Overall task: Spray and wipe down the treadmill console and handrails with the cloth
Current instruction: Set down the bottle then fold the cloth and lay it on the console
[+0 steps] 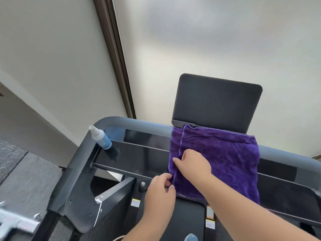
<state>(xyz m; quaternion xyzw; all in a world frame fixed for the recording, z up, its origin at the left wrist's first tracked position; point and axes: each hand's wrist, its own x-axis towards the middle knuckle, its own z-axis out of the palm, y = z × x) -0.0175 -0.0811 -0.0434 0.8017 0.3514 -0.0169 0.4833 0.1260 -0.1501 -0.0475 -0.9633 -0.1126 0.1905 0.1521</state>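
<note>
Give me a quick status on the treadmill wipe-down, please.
Left hand pinching the purple cloth edge; right hand on it. Cloth draped over console. Spray bottle standing at left, untouched. Nothing blocking.

Small stickers (pixel 135 202) on the treadmill frame (pixel 119 202) carry print too small to read

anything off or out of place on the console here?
Nothing spilled or damaged. The spray bottle stands in the console's left corner, leaning left in this view, which may be wide-angle distortion. The purple cloth lies draped over the console below the dark screen, both hands pinching its left edge.
</note>
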